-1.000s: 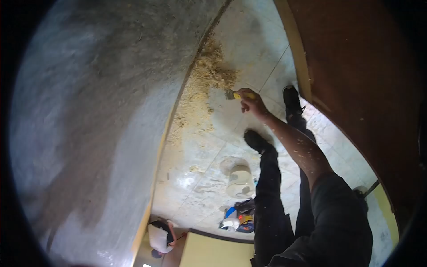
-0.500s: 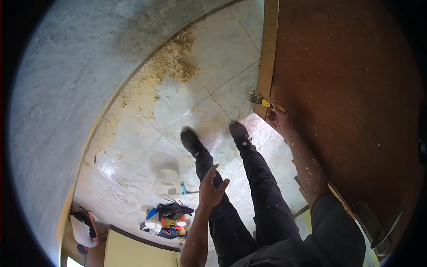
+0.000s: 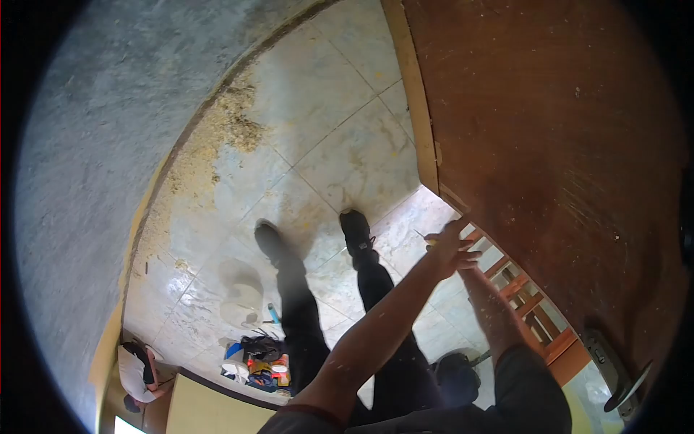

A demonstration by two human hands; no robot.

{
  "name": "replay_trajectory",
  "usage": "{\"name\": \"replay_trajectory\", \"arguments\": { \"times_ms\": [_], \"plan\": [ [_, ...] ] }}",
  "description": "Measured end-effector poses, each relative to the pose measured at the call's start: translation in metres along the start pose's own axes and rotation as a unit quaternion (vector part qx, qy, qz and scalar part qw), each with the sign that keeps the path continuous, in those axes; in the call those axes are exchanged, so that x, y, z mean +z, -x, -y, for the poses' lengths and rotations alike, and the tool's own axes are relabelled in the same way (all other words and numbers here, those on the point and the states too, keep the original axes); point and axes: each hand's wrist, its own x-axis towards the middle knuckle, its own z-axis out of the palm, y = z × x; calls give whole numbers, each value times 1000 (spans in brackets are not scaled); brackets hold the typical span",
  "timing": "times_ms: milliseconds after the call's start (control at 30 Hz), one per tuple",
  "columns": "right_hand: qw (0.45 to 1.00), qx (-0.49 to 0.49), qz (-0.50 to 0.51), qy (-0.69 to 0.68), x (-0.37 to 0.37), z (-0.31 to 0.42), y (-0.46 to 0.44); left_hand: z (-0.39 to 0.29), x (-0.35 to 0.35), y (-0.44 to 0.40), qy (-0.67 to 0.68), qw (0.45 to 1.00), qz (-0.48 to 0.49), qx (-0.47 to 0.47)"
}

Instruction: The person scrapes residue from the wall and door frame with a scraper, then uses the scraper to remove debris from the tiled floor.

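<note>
My right hand [image 3: 453,228] is beside the lower corner of a brown wooden door [image 3: 535,145], closed around a putty knife [image 3: 420,233]. Only the thin blade and a trace of the yellow handle show; the rest is hidden by my hands. My left hand [image 3: 450,259] reaches across and lies over my right wrist area, its fingers stretched and apart. Whether the left hand also touches the knife is hard to see.
Pale wood shavings [image 3: 235,119] lie on the tiled floor along the curved-looking wall [image 3: 94,145]. A white bucket [image 3: 242,304] and a pile of supplies [image 3: 260,365] stand left of my legs. Another person [image 3: 137,372] is at the lower left. The door has a metal handle [image 3: 625,390].
My left hand has moved up and right, from over my legs onto my right arm. My right hand has turned and drawn the putty knife away from the door's edge. The view has shifted.
</note>
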Motion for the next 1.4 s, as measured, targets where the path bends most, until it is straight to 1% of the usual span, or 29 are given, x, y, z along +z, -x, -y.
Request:
{"name": "replay_trajectory", "arguments": {
  "times_ms": [33, 67, 100, 133, 167, 200, 233, 367, 433, 567, 633, 667, 733, 767, 800, 833, 867, 900, 967, 1000, 1033, 1067, 1133, 1167, 1200, 1233, 1267, 1300, 1400],
  "plan": [
    [944, 263, 99, -174, 13, -5, 20, 3, 31, -16, 36, 997, -27, -56],
    [815, 283, 225, -452, 50, -25, 38, 20, 42, -62, 41, 997, -26, -53],
    [598, 274, 325, -679, 84, -44, 50, 40, 44, -121, 195, 915, 347, -66],
    [315, 235, 395, -830, 109, -57, 57, 51, 55, -144, 273, 812, 512, -60],
    [316, 236, 396, -829, 112, -63, 58, 62, 66, -166, 318, 677, 660, -72],
    [343, 252, 380, -821, 96, -63, 50, 65, 93, -162, 278, 834, 474, 48],
    [369, 270, 365, -811, 74, -68, 41, 72, 113, -163, 218, 929, 251, 161],
    [265, 287, 385, -836, 30, -84, 24, 90, 150, -194, 265, 929, 208, 153],
    [270, 272, 385, -839, 32, -72, 22, 78, 158, -191, 264, 937, 219, 67],
    [386, 211, 333, -834, 57, -33, 7, 72, 150, -234, 224, 936, 266, 59],
    [416, 217, 310, -827, 89, -10, -9, 67, 135, -249, 86, 985, 144, -38],
    [463, 214, 302, -805, 114, 11, -14, 50, 128, -230, -119, 985, 118, -29],
    [549, 235, 283, -751, 143, 31, -50, 0, 106, -192, -469, 879, 79, 25],
    [587, 258, 276, -716, 153, 36, -70, -21, 75, -183, -551, 822, 56, 130],
    [524, 276, 199, -781, 193, 60, -64, -44, 37, -175, -543, 814, 64, 197],
    [548, 297, 185, -760, 206, 71, -83, -87, 23, -128, -449, 879, 70, 145],
    [571, 318, 172, -737, 216, 81, -103, -119, -8, -90, -479, 860, 16, 174],
    [669, 342, 228, -619, 207, 75, -141, -151, -39, -53, -506, 839, -41, 197],
    [693, 446, 170, -540, 206, 109, -187, -197, -136, 15, -619, 717, -131, 291],
    [647, 475, 203, -560, 208, 140, -211, -207, -159, 56, -627, 679, -297, 241],
    [604, 500, 235, -574, 200, 168, -230, -207, -186, 87, -593, 671, -370, 246],
    [688, 386, 261, -556, 159, 204, -241, -208, -212, 118, -552, 663, -440, 252],
    [682, 286, 185, -647, 38, 251, -262, -197, -236, 154, -505, 642, -524, 242],
    [669, 232, 151, -690, -23, 272, -273, -185, -269, 165, -549, 595, -528, 257],
    [525, 150, 191, -816, -74, 257, -286, -166, -300, 168, -546, 621, -487, 281],
    [516, 25, 243, -821, -111, 250, -291, -154, -318, 172, -543, 642, -448, 305],
    [493, -23, 197, -847, -136, 234, -296, -148, -312, 175, -522, 699, -431, 231],
    [490, -2, 183, -852, -139, 223, -301, -138, -302, 176, -495, 750, -411, 156],
    [491, 119, 173, -846, -96, 196, -321, -102, -321, 188, -459, 774, -408, 155]
  ]
}}
